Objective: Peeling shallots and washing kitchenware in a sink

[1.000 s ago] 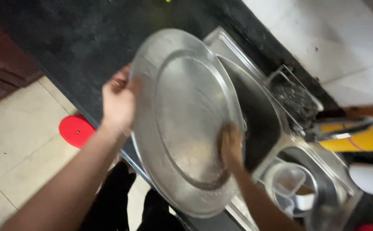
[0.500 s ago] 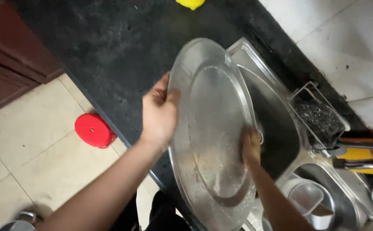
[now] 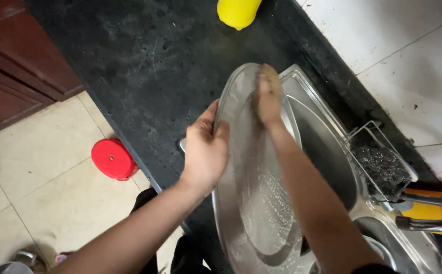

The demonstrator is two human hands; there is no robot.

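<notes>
While left hand (image 3: 205, 152) grips steel plate (image 3: 251, 172) rim, right hand (image 3: 269, 99) presses flat near top edge, over sink (image 3: 327, 152).

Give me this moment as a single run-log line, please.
left hand: grips rim of steel platter | right hand: rubs platter's upper face | platter: tilted over sink

Support I saw: black stone countertop (image 3: 145, 66) | on it: 1 yellow object (image 3: 238, 11) at far edge, steel sink (image 3: 327, 152) set in | tiled floor (image 3: 43, 152): 1 red round lid (image 3: 113, 159)
</notes>
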